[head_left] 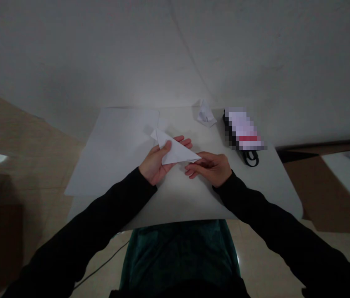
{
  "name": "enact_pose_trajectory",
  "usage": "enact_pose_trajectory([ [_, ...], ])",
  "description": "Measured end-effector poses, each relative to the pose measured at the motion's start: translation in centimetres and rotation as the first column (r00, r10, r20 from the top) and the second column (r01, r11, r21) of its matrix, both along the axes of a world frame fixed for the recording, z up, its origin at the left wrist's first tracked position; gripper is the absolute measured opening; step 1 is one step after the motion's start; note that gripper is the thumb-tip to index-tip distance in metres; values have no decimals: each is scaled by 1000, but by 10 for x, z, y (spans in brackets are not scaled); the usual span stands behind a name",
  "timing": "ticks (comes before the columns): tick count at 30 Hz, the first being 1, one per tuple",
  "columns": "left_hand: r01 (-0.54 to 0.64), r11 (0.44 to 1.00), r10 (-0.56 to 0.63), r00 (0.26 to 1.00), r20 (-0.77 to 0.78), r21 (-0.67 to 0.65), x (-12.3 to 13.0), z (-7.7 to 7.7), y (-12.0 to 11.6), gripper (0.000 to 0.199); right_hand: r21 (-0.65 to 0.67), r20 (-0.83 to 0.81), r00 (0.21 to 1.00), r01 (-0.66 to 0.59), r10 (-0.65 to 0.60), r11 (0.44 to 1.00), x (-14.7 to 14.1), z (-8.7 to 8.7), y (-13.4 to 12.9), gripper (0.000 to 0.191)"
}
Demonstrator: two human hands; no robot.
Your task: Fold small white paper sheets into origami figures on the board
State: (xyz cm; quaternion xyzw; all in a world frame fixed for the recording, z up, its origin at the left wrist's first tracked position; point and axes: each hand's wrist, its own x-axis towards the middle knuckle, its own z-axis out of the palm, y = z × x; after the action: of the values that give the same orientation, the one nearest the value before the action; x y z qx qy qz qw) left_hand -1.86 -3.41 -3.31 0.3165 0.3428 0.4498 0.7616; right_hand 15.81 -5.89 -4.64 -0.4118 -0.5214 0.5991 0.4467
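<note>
A white sheet folded into a pointed, roughly triangular shape, the folded paper (175,150), is held above the white table (206,203). My left hand (158,163) lies under it, with the thumb pressed on its upper face and the fingertips showing beyond its far edge. My right hand (210,166) pinches the sharp right-hand tip of the paper between thumb and fingers. A small flap sticks out at the paper's left end.
Large white paper (109,145) lies on the table's left side. A small folded paper piece (206,114) stands near the wall (150,54). Right of it is a blurred-out device (245,129) with a black strap (251,159). Green cloth (178,256) covers my lap.
</note>
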Motion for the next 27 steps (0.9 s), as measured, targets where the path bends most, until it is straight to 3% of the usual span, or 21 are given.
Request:
enact_pose_trajectory([
  [7,18,1000,-17,999,45,-21,6,1,-7,32,61,120,992,-53,45,997,2,-1,3,26],
  [16,84,996,-84,991,101,3,4,2,-9,29,35,169,945,-290,280,956,8,5,2,32],
  [19,119,993,-119,985,124,4,5,0,-9,30,63,262,926,-296,270,953,12,8,5,32],
  [23,119,993,-116,984,132,-16,6,-2,-9,30,199,358,918,-252,169,947,17,11,8,34],
  [27,91,995,-86,991,104,-39,7,-3,-9,30,180,361,910,-281,203,943,18,11,9,44],
])
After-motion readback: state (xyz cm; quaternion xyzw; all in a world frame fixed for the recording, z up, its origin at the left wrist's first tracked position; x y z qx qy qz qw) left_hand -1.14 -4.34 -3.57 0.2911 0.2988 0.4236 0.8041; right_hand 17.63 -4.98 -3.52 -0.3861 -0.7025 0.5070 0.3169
